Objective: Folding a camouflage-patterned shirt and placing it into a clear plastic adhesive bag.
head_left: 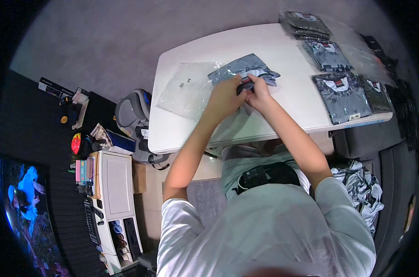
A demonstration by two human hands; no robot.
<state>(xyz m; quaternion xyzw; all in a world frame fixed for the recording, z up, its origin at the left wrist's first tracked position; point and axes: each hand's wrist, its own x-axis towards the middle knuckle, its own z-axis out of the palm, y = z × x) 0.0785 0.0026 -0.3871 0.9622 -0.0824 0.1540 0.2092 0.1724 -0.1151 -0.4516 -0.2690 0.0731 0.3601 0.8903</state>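
Note:
A folded grey patterned garment [246, 67] lies on the white table [283, 111], partly over a clear plastic bag [186, 87]. My left hand [225, 94] presses on the garment's near edge. My right hand [258, 92] is beside it, and both hands pinch a small dark and red tag [245, 84] at the garment's collar.
Several bagged folded garments [341, 94] lie along the table's right side, with a stack [306, 25] at the far right corner. Loose clothes [361, 184] are piled on a grey seat at right. A white cabinet [115, 184] and a grey bag [131, 111] stand at left.

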